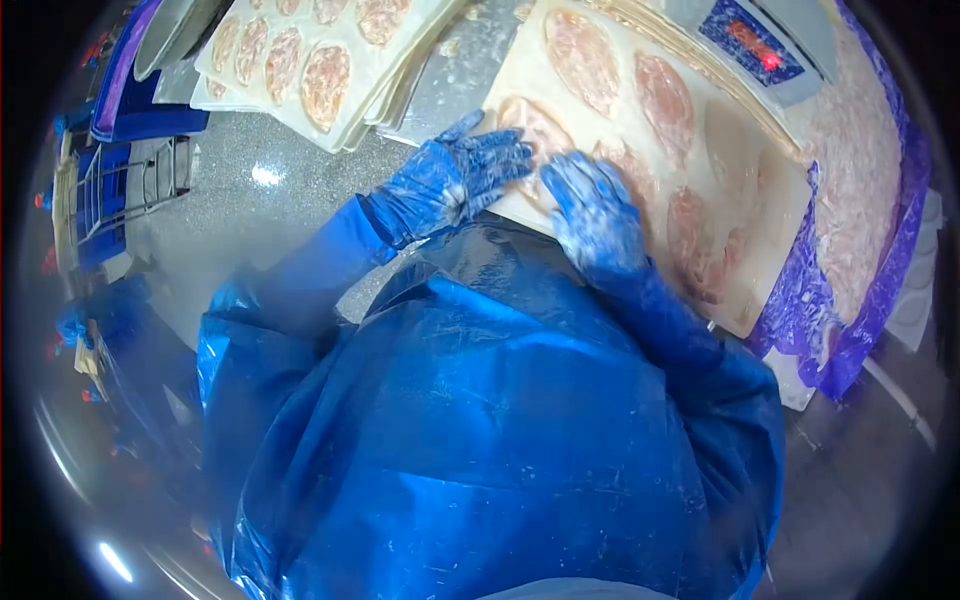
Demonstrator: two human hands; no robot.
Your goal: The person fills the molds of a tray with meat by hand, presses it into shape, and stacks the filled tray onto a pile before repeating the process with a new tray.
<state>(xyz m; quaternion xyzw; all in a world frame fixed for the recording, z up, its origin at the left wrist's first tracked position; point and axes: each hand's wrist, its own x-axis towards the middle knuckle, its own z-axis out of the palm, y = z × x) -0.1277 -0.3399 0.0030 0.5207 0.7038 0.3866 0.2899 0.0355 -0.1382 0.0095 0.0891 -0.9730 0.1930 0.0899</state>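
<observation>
Touching meat [531, 117]: left hand [455, 175], fingers outstretched, narrow gaps; right hand [600, 215], fingers likewise.
Mould [622, 112]: pale, around meat.
Display [738, 42]: lit red.

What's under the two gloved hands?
Pinkish meat shows between the left hand and right hand, on the pale sheet. Whatever lies directly beneath either hand is covered, so I can't tell.

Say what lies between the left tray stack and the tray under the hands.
The head view shows a metal surface with small pale scraps on it.
</observation>
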